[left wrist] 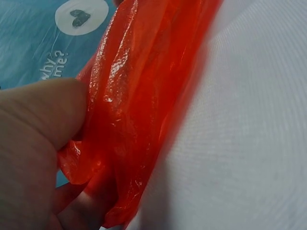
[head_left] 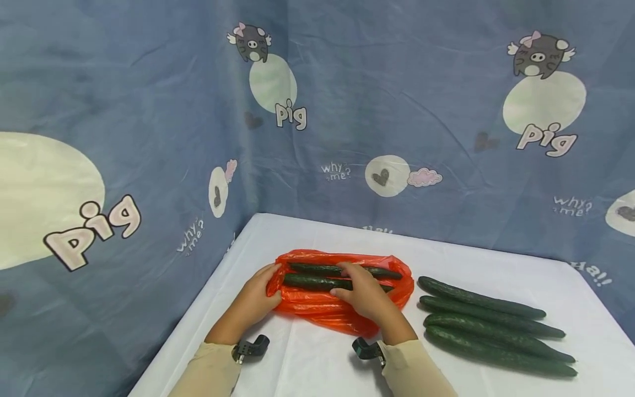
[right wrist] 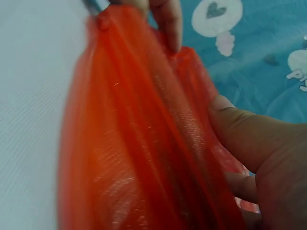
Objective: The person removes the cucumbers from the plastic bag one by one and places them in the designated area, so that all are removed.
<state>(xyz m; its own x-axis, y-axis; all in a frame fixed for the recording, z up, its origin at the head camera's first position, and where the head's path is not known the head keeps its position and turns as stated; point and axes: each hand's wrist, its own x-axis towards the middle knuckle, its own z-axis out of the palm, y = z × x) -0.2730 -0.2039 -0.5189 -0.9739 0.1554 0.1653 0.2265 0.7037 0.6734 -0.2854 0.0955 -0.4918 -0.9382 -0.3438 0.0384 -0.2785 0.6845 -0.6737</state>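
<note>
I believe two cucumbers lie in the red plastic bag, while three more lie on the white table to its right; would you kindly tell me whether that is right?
Not quite: the head view shows four cucumbers, not three, on the white table to the right of the red plastic bag, with two more in the bag.
</note>
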